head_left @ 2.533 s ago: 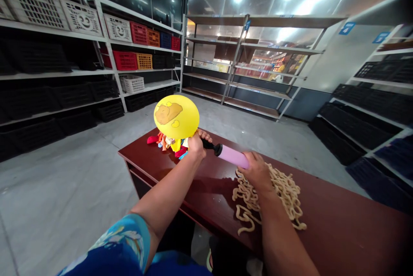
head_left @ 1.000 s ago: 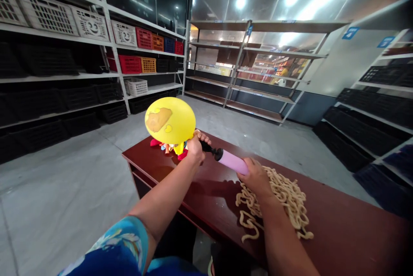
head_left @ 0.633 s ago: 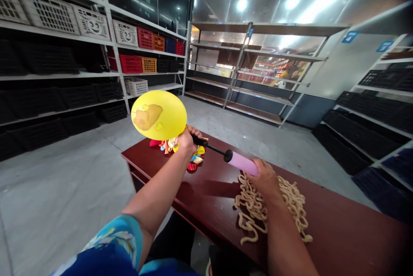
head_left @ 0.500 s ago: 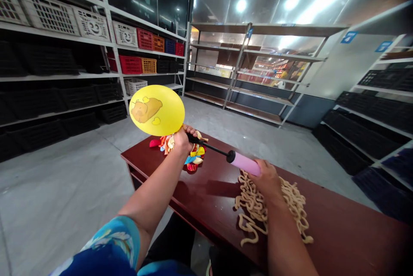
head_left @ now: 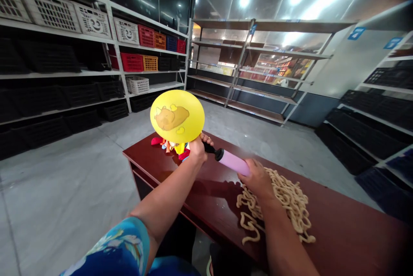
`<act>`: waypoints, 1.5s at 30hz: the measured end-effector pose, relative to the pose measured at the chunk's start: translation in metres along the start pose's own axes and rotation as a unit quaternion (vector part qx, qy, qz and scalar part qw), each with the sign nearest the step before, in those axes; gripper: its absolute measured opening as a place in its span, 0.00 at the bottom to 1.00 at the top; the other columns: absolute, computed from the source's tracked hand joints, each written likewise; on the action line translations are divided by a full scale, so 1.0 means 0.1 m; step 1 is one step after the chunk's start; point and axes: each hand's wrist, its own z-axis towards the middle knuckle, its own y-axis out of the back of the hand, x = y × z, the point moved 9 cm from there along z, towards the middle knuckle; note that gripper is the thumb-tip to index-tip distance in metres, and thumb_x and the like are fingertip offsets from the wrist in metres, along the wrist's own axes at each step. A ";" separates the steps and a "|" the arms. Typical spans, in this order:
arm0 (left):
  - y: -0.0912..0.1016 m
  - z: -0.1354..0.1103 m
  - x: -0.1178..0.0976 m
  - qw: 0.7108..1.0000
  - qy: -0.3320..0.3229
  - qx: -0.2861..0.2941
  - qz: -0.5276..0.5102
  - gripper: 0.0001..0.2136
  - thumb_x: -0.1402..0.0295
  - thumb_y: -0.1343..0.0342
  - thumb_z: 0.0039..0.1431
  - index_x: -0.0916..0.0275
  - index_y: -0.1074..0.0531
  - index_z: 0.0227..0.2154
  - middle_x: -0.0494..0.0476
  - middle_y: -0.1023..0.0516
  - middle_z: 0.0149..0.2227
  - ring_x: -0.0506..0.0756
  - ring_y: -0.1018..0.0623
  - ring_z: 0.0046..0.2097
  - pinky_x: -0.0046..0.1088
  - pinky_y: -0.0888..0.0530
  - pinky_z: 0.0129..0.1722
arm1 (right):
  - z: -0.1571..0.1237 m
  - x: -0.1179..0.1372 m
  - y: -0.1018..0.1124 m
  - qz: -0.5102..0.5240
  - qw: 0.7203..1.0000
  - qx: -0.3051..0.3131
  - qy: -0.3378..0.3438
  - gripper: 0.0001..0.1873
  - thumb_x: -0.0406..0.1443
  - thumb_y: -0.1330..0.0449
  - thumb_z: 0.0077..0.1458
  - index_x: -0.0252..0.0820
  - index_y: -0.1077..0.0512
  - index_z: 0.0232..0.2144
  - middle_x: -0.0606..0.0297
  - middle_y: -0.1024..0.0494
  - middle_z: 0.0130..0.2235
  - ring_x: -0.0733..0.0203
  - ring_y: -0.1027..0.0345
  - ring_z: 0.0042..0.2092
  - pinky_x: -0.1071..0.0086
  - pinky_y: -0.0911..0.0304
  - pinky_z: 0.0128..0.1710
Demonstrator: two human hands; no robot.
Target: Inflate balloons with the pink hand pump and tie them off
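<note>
A yellow inflated balloon [head_left: 177,116] with a sleeping animal and hearts printed on it sits above my left hand [head_left: 199,149]. That hand is closed around the black end of a balloon pump [head_left: 230,160], where the balloon's neck is hidden by my fingers. My right hand [head_left: 258,177] grips the far end of the pump's pink barrel. Little of the black rod shows between the barrel and the black end. Below the balloon lies a pile of colourful uninflated balloons [head_left: 179,147], partly covered. Under my right forearm is a heap of beige cord-like strands [head_left: 287,194].
The dark red table [head_left: 338,220] stretches out to the right in front of me. Shelving with white, red, orange and black crates [head_left: 132,61] stands at the left. A metal rack [head_left: 245,52] is at the back, and more black crates [head_left: 364,114] line the right.
My hands have come closer together, and the pump's rod has slid into the barrel. The balloon and my left hand have moved right and slightly down; my right hand has shifted left.
</note>
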 end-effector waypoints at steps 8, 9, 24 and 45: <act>0.04 0.22 -0.55 0.999 -0.025 -0.028 -0.028 0.10 0.80 0.55 0.44 0.61 0.49 0.18 0.46 0.48 0.16 0.46 0.42 0.17 0.23 0.42 0.19 | -0.07 -0.47 0.00 -0.013 0.997 0.008 -0.076 0.19 0.39 0.41 0.45 0.42 0.34 0.42 0.61 0.29 0.39 0.55 0.38 0.40 0.66 0.43 0.39; 0.04 0.24 -0.60 0.999 -0.030 -0.026 -0.031 0.10 0.80 0.55 0.43 0.61 0.49 0.18 0.46 0.48 0.16 0.46 0.43 0.17 0.23 0.42 0.18 | -0.07 -0.48 0.00 -0.017 0.997 0.005 -0.076 0.19 0.39 0.41 0.45 0.42 0.34 0.42 0.60 0.29 0.39 0.55 0.38 0.40 0.66 0.43 0.39; 0.02 -0.01 -0.06 1.000 0.008 -0.013 0.008 0.09 0.78 0.54 0.48 0.61 0.46 0.19 0.46 0.47 0.17 0.47 0.40 0.19 0.26 0.38 0.22 | 0.01 0.10 -0.02 -0.008 1.000 -0.006 0.023 0.15 0.38 0.42 0.47 0.40 0.34 0.39 0.61 0.29 0.35 0.56 0.37 0.39 0.66 0.43 0.40; 0.16 0.09 -0.25 1.000 -0.019 -0.022 -0.008 0.09 0.76 0.52 0.49 0.61 0.47 0.19 0.45 0.47 0.17 0.47 0.41 0.19 0.29 0.32 0.25 | 0.01 0.13 -0.08 -0.014 1.000 0.009 0.022 0.12 0.36 0.43 0.47 0.40 0.35 0.36 0.61 0.29 0.34 0.56 0.38 0.37 0.66 0.44 0.39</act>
